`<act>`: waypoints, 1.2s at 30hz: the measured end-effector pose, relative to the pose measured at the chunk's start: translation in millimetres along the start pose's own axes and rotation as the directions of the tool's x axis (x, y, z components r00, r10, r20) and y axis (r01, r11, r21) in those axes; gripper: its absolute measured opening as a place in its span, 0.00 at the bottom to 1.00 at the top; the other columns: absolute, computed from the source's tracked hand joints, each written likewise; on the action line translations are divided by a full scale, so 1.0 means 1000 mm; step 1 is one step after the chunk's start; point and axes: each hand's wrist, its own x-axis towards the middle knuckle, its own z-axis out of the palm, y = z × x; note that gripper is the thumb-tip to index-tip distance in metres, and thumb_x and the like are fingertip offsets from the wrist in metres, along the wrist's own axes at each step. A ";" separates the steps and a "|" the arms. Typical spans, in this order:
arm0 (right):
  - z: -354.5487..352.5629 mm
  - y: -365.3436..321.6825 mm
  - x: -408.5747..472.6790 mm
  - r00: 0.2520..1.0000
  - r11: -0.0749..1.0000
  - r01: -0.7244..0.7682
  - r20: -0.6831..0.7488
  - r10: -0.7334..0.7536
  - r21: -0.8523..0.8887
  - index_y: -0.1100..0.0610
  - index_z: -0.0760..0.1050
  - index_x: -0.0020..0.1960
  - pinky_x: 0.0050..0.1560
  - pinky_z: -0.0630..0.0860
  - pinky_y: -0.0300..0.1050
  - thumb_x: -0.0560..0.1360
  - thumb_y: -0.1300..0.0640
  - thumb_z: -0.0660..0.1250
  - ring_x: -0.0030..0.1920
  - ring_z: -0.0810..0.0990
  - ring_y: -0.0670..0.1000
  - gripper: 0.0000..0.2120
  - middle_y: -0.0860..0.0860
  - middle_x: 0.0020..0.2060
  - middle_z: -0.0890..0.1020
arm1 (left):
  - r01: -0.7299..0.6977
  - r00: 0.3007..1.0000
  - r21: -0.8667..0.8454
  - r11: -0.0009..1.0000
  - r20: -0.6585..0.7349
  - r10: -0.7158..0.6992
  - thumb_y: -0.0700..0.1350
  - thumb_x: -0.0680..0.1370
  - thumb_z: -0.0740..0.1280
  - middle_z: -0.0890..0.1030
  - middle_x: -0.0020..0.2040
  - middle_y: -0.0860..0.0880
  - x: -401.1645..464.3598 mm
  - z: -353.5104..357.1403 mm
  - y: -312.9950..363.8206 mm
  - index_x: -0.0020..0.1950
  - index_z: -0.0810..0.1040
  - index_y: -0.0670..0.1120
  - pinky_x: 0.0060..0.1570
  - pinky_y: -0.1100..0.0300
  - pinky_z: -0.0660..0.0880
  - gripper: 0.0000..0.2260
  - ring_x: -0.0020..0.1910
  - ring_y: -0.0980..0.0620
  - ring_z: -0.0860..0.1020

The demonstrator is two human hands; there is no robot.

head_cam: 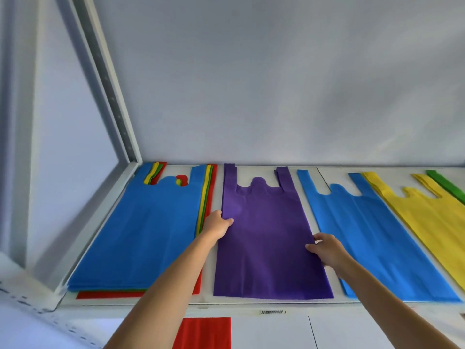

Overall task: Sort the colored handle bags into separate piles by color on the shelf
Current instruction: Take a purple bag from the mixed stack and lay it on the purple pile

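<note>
A purple handle bag (266,230) lies flat in the middle of the white shelf (251,301). My left hand (217,224) grips its left edge, thumb on top. My right hand (325,249) pinches its right edge. On the left lies a mixed stack (151,227) with a blue bag on top and yellow, green and red bags showing beneath. To the right lie a blue bag (372,235), then a yellow pile (427,212), and a green bag (445,183) at the far right edge.
A red bag (205,332) lies on the lower shelf below. A white metal upright (110,96) and side panel close the shelf on the left. The back wall stands right behind the bag handles. A barcode label (272,311) sits on the shelf's front edge.
</note>
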 end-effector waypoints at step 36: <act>0.102 -0.135 -0.048 0.830 0.719 0.533 0.110 -0.547 -0.446 0.55 0.74 0.62 0.48 0.74 0.41 0.78 0.50 0.61 0.57 0.77 0.51 0.15 0.51 0.59 0.76 | 0.043 0.898 0.591 0.806 -0.376 0.228 0.51 0.80 0.57 0.80 0.44 0.46 -0.016 -0.198 -0.045 0.47 0.77 0.45 0.43 0.57 0.71 0.13 0.44 0.45 0.77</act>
